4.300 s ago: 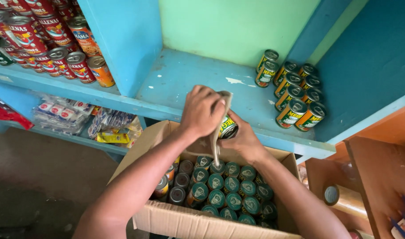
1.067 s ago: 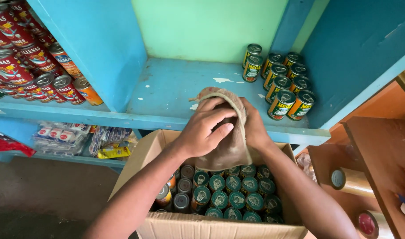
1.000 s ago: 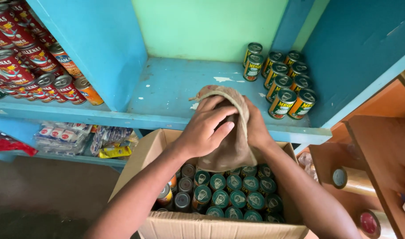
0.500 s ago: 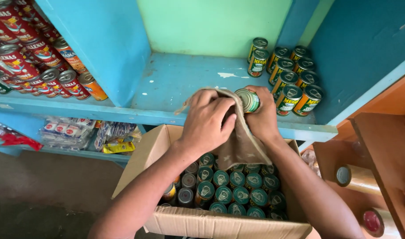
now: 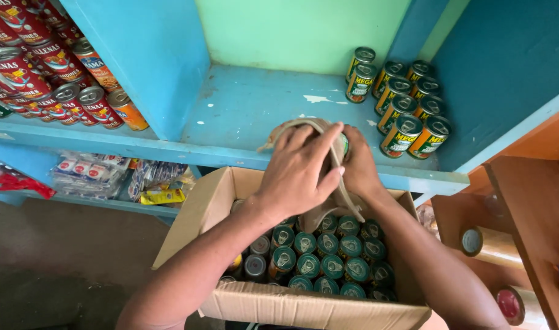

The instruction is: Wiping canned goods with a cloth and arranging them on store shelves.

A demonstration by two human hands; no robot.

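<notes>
Beige cloth (image 5: pixel 304 131) was bunched over a can (image 5: pixel 343 144) held above the open box — and that was the whole picture at the hands. The left hand (image 5: pixel 301 171) lay on top, fingers spread and pressed down on the cloth, wrapping it round the can's side. The right hand (image 5: pixel 360 168) was curled behind, gripping the can from the far side; only a sliver of the green lid showed between the fingers. Half a second earlier the lid had been in plain view, with the cloth hanging loose below the hands; now the cloth had swung up and over it. By my reading that meant the wiping had gone from the can's body to its top, with this can near done.

A tail of cloth trailed down into the cardboard box (image 5: pixel 291 302), which stood just below the hands, packed with green-lidded cans (image 5: pixel 319 263) in tight rows. Straight ahead ran the blue shelf (image 5: pixel 249 110), bare in the middle, its paint chipped. At its right end stood a cluster of green-and-yellow cans (image 5: pixel 407 110) of the same kind, near the hands but not touching. Far left, past a blue divider, red-labelled cans (image 5: pixel 41 79) were piled. Down on the lower shelf lay packets in clear wrap (image 5: pixel 90 174).
</notes>
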